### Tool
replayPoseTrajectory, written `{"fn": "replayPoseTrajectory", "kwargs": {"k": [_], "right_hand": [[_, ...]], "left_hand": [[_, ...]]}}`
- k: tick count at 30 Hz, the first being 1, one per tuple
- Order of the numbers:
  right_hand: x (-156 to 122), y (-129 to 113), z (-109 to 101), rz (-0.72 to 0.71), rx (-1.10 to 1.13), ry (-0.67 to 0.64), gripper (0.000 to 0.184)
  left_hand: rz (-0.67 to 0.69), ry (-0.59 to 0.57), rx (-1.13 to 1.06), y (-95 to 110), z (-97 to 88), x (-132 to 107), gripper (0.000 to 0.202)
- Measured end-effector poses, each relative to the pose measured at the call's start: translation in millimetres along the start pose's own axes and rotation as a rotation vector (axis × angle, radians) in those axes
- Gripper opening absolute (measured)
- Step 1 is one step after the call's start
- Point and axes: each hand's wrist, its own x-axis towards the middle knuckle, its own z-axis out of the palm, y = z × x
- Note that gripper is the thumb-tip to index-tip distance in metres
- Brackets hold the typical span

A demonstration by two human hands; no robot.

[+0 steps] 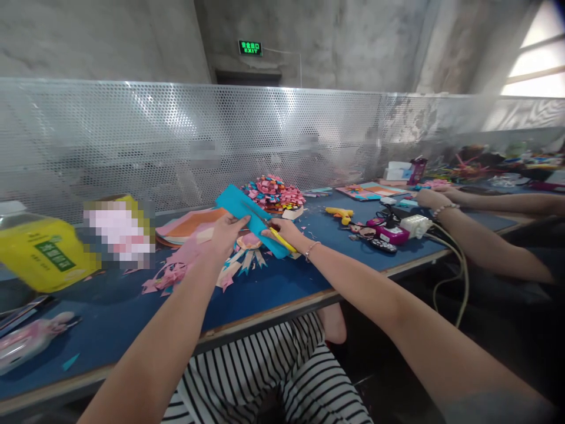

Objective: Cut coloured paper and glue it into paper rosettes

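Note:
My left hand (229,229) grips the left edge of a blue sheet of paper (235,200), which is held up above the table. In my right hand (286,231) is a pair of yellow-handled scissors (281,240), their dark blades lying across the sheet. Under the paper sits a rosette of pink, cream and blue paper (248,250). Behind it rises a pile of folded pink, orange and blue paper pieces (276,193). Pink paper pieces (170,277) and a stack of coloured sheets (188,227) lie by my left hand.
A yellow bottle (44,250) stands at the left. To the right are a yellow glue gun (339,213), a magenta device (388,231) and a white power strip (415,227) with cables. A co-worker's hands (435,200) work farther right. A perforated metal screen (168,141) backs the table.

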Motion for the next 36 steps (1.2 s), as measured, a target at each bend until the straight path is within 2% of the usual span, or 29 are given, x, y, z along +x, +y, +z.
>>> {"fn": "replayPoseTrajectory", "kwargs": {"k": [4,12,18,28,32,36], "right_hand": [[0,-4,-3,0.033,0.035,-0.042,0.042],[-6,-18,-9,0.076,0.102,-0.118,0.04],[-5,-17,-7,0.082,0.105,-0.099,0.04],[-3,-4,-2,0.042,0.196,-0.051,0.039],[-2,0,-1,0.017,0.251,-0.058,0.042],[-3,-2,-2,0.025,0.227,-0.048,0.043]], "left_hand": [[-0.006,0.027,0.072,-2,-3.1,2,0.048],[-0.014,-0.059,0.217,-1,0.5,-4,0.043],[-0.027,-0.092,0.178,4,3.4,-8,0.042],[-0.031,-0.052,0.202,-1,1.0,-3,0.042],[-0.07,-0.083,0.13,2,2.0,-5,0.043],[-0.087,-0.035,0.019,7,4.4,-7,0.046]]}}
